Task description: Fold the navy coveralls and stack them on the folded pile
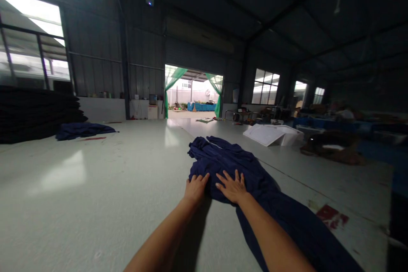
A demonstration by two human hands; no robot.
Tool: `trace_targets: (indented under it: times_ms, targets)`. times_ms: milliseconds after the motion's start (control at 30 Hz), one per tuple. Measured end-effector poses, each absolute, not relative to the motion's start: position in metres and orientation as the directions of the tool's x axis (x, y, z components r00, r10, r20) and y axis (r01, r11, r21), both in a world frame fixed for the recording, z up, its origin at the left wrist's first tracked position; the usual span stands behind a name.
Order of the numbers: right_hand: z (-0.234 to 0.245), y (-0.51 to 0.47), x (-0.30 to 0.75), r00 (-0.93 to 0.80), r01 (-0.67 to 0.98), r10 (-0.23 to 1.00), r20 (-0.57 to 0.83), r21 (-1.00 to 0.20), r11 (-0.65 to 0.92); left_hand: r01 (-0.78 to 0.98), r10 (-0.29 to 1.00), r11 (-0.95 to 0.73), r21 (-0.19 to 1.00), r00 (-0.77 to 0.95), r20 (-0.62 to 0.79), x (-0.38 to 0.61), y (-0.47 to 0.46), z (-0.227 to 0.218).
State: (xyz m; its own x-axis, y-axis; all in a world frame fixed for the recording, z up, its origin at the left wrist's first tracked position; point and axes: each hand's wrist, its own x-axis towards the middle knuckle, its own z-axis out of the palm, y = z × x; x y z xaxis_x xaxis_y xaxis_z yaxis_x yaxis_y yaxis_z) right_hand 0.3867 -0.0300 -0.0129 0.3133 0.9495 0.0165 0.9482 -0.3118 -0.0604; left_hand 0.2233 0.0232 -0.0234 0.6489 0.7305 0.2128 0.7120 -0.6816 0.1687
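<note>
A navy blue garment (270, 199), crumpled at its far end, lies on the pale table in front of me. It runs from the middle of the view toward the lower right corner. My left hand (196, 188) rests at its near left edge, fingers apart and slightly bent on the cloth. Spread flat on the fabric just to the right is my right hand (233, 186), with its fingers open. The garment's long lower part passes beneath my right forearm. Whatever lies under the palms is hidden.
The wide pale table (111, 204) extends far ahead. At left stand a tall stack of dark cloth (35, 112) and another navy piece (84, 131). A white foam box (274, 134) and a brown heap (331, 148) sit at right. Beyond is a doorway with green curtains (218, 93).
</note>
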Motion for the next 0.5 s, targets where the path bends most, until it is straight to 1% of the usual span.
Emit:
trace_targets:
  times_ms: [100, 267, 367, 500]
  targets:
    - [-0.022, -0.028, 0.389, 0.326, 0.939, 0.944, -0.047, -0.100, -0.329, 0.743, 0.744, -0.661, 0.104, 0.631, 0.219, 0.224, 0.027, -0.021]
    - [-0.017, -0.029, 0.361, 0.302, 0.937, 0.948, -0.103, -0.154, -0.315, 0.777, 0.780, -0.622, 0.096, 0.604, 0.165, 0.201, 0.027, -0.017]
    - [-0.014, -0.034, 0.325, 0.265, 0.942, 0.956, -0.122, -0.180, -0.284, 0.801, 0.804, -0.591, 0.096, 0.577, 0.143, 0.166, 0.024, -0.018]
    - [-0.012, -0.042, 0.246, 0.186, 0.952, 0.972, -0.145, -0.219, -0.215, 0.841, 0.840, -0.535, 0.077, 0.521, 0.148, 0.087, 0.012, -0.017]
